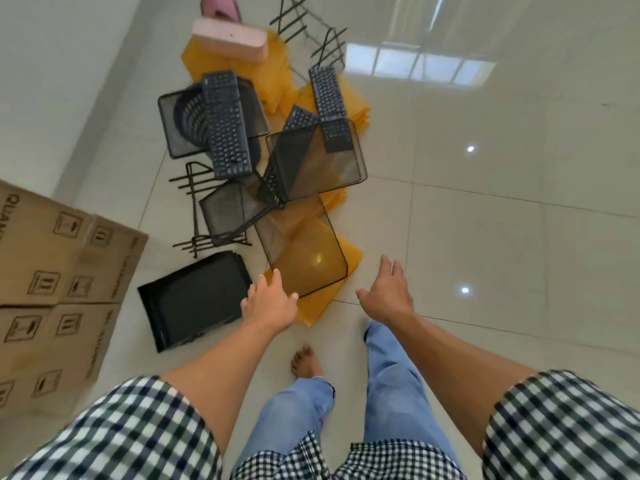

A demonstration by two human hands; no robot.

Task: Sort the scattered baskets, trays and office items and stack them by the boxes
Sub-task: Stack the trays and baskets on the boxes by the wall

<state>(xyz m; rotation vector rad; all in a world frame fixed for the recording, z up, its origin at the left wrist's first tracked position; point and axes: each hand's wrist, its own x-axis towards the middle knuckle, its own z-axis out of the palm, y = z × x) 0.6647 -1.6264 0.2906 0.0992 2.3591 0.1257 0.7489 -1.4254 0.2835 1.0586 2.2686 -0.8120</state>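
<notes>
Both our hands are held out low over the floor (485, 237), and neither grips anything. The left hand (270, 301) has its fingers straight and spread. The right hand (386, 292) is the same, palm down.

The thing we judge to be next is the nearest mesh tray (304, 258). It lies flat on yellow sheets (351, 258), straight ahead of us and between the two hands. Its long axis runs away from us, leaning a little to the left, so a short edge faces us.

The left hand is the nearer one. Its fingertips are at the tray's near left corner, though we cannot tell whether they touch the rim. The right hand is just off the right edge of the sheets, apart from the tray. It would have to come inward to meet the near right corner.

The boxes (52, 271) stand at the left, well apart from the tray. A pile of black trays (194, 306) lies between them and the left hand. Once lifted, the tray would have to swing left, over that pile, to reach the boxes.

Farther on, more mesh trays, keyboards (227, 129) and wire racks (308, 32) lie tangled over one another. We judge the sorting to be barely begun.
</notes>
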